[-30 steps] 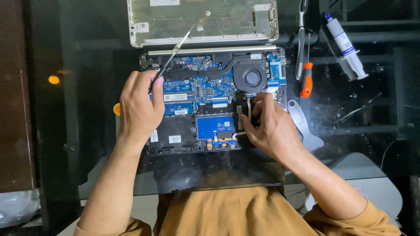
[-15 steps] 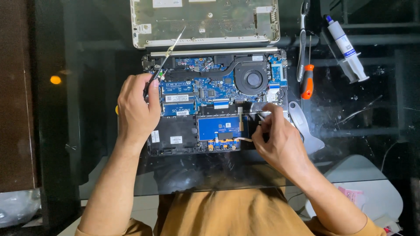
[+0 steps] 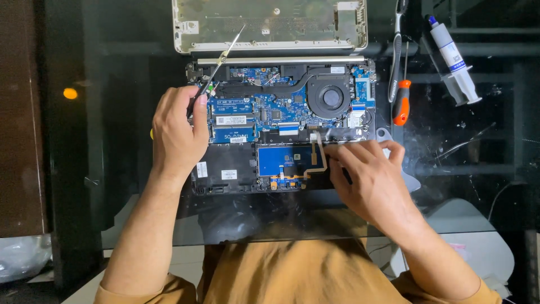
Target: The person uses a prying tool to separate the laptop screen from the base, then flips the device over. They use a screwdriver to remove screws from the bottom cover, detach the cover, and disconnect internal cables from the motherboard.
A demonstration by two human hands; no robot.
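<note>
An opened laptop base (image 3: pixel 225 169) lies in front of me with its blue circuit board (image 3: pixel 264 112) and round fan (image 3: pixel 331 97) exposed. My left hand (image 3: pixel 177 132) rests on the left part of the board and grips a thin screwdriver (image 3: pixel 222 56), whose shaft slants up and to the right. My right hand (image 3: pixel 374 180) lies on the lower right corner of the base. Its fingertips touch an orange flat cable (image 3: pixel 322 157) beside the blue touchpad board (image 3: pixel 281 160). Whether the fingers pinch the cable is hidden.
The removed white bottom cover (image 3: pixel 270 25) lies above the laptop. To the right on the dark glass table are an orange-handled screwdriver (image 3: pixel 401 104), a black tool (image 3: pixel 395 62) and a paste syringe (image 3: pixel 453 59). A white object (image 3: pixel 472 236) sits at lower right.
My right hand has slid from the middle of the board down and right to the orange cable by the touchpad board. My left hand keeps the screwdriver in about the same place.
</note>
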